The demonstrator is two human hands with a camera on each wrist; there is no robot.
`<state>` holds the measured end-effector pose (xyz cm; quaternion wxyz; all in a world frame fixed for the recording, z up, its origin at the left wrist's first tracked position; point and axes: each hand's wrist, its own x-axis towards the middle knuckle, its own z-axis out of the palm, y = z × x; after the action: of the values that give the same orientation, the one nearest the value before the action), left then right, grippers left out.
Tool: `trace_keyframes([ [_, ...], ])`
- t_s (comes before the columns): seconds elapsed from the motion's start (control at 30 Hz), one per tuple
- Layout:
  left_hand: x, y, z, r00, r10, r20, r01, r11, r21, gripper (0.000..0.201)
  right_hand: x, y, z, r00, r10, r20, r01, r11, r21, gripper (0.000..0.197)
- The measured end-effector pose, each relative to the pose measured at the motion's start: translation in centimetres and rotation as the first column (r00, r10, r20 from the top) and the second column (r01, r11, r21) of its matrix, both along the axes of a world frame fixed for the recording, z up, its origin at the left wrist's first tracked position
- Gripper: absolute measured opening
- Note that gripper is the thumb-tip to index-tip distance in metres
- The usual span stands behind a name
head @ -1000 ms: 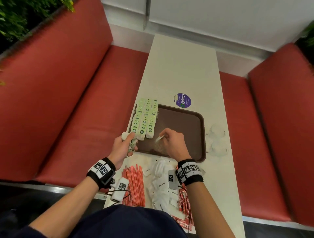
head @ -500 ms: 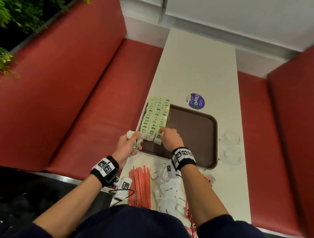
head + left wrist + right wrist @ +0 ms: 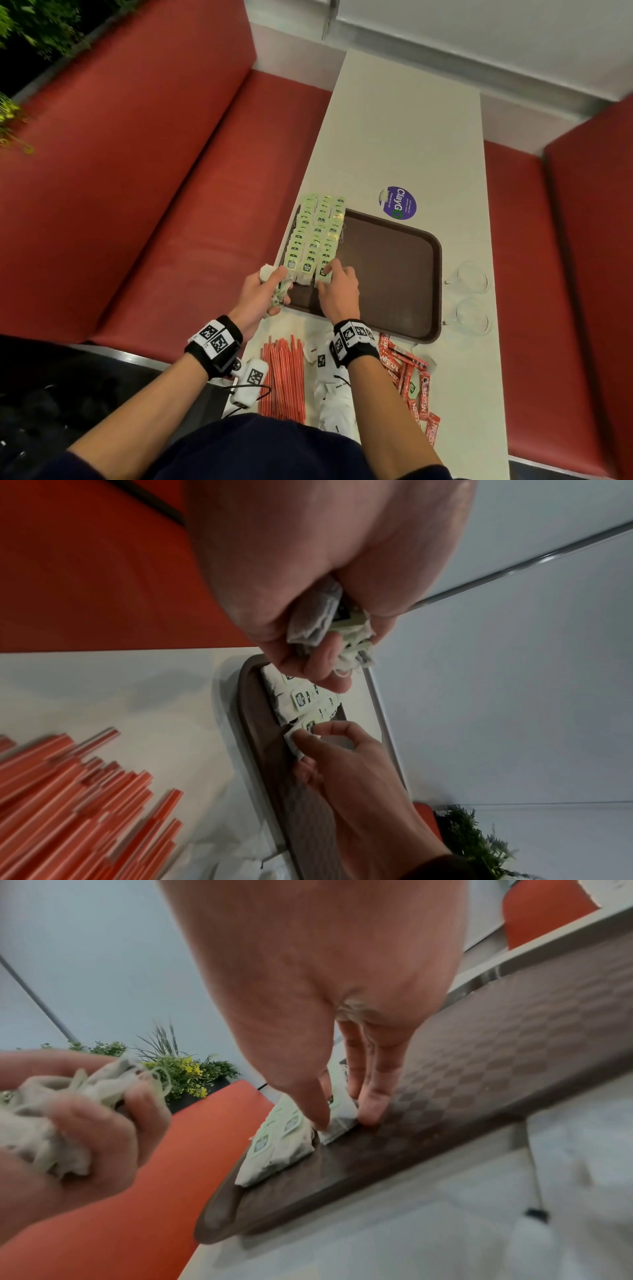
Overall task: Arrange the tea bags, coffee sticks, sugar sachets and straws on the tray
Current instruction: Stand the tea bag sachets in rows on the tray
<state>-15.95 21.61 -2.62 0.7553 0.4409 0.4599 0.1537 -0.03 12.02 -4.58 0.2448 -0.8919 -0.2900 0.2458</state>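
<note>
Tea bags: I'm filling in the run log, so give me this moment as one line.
left hand: grips spare tea bags | right hand: fingers setting tea bag on tray | straws, sachets, sticks: on table

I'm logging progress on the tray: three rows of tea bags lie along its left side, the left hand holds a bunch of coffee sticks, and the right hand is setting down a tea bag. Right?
Not quite. The left hand grips a bunch of tea bags, as the left wrist view shows; the coffee sticks lie on the table. The rest stands.
</note>
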Motion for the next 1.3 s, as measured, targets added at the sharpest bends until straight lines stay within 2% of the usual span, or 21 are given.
trace_keyframes([
  [0.13,0.0,-0.1,0.3,1.000,-0.022,0.018,0.022,1.000,-0.002,0.030,-0.6,0.5,-0.3,1.000,-0.019,0.012,0.018,1.000,0.018,0.029],
  [0.27,0.0,0.0,0.7,0.998,-0.041,0.051,0.040,0.999,0.017,0.037,-0.7,0.5,-0.3,0.997,-0.022,0.069,0.022,1.000,0.008,0.030],
  [0.33,0.0,0.0,0.9,0.997,-0.051,0.058,0.049,0.998,0.030,0.038,-0.5,0.5,0.5,0.994,-0.034,0.103,0.023,0.994,0.106,0.026],
  [0.37,0.0,0.1,1.0,0.996,-0.056,0.062,0.054,0.998,0.038,0.037,-0.4,0.5,1.1,0.996,-0.041,0.078,0.026,0.982,0.187,0.020],
  [0.43,0.0,0.0,0.9,0.996,-0.061,0.068,0.057,0.997,0.049,0.037,-0.7,0.4,2.9,0.996,-0.038,-0.079,0.062,0.944,0.324,0.012],
  [0.53,0.2,-0.1,1.0,0.996,-0.065,0.065,0.062,0.997,0.047,0.041,-1.5,-0.2,5.7,0.959,0.044,-0.280,0.071,0.919,0.388,0.018],
  [0.63,0.5,-0.4,1.4,0.993,-0.100,0.060,0.097,0.994,0.051,0.038,-2.0,-0.8,6.4,0.955,0.123,-0.269,-0.007,0.919,0.394,0.017],
  [0.7,0.6,-0.5,1.5,0.990,-0.134,0.054,0.130,0.989,0.073,0.037,-1.9,-1.0,6.0,0.959,0.112,-0.259,0.001,0.917,0.400,0.012],
  [0.77,0.6,-0.2,1.7,0.988,-0.151,0.036,0.146,0.984,0.105,0.038,-1.7,-1.4,5.9,0.939,0.072,-0.337,0.084,0.900,0.427,0.008],
  [0.87,0.1,0.3,1.7,0.991,-0.134,0.027,0.130,0.986,0.105,0.035,-1.4,-2.0,6.1,0.834,0.038,-0.550,0.293,0.815,0.500,0.014],
  [0.93,-0.2,0.6,1.7,0.989,-0.145,0.031,0.141,0.984,0.112,0.035,-1.4,-2.3,6.2,0.771,0.035,-0.636,0.396,0.755,0.522,0.021],
  [1.03,-0.2,0.7,1.9,0.976,-0.208,0.065,0.197,0.970,0.145,0.038,-1.6,-2.4,6.3,0.729,0.019,-0.684,0.469,0.714,0.520,0.027],
  [1.17,0.5,0.8,2.4,0.966,-0.243,0.091,0.216,0.948,0.235,0.033,-2.6,-2.4,6.5,0.746,0.006,-0.666,0.437,0.749,0.497,0.028],
  [1.3,0.6,2.0,2.5,0.957,-0.266,-0.112,0.288,0.846,0.448,0.016,-2.8,-2.4,5.9,0.751,0.045,-0.658,0.363,0.805,0.469,0.026],
])
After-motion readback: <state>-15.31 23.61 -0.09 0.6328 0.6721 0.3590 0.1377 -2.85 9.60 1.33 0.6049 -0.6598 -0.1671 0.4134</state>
